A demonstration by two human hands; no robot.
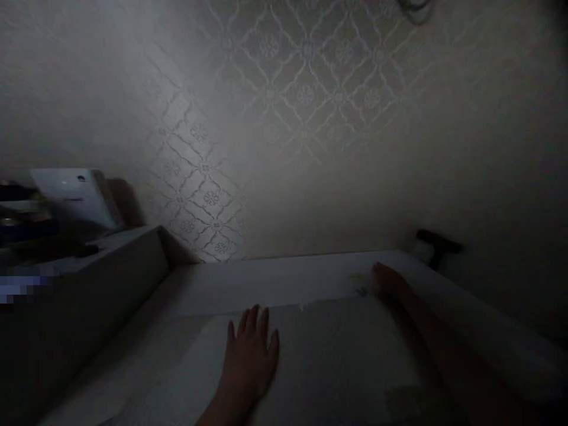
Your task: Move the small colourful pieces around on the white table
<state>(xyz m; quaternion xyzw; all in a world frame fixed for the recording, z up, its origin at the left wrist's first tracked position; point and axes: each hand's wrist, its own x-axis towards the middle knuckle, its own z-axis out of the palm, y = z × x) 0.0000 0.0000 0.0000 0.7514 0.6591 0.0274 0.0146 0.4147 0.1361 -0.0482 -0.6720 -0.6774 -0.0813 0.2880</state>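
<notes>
At six o'clock, our empty left hand (249,358) splays, likely steadying the sheet (341,349). Four: right hand (390,281) curls, hold unclear.

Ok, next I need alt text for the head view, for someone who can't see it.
A person's left hand is spread palm down over a pale surface, while the right hand is near its far right corner, too dark to tell if holding anything. Behind is a patterned wall; a white box stands at left.
</notes>
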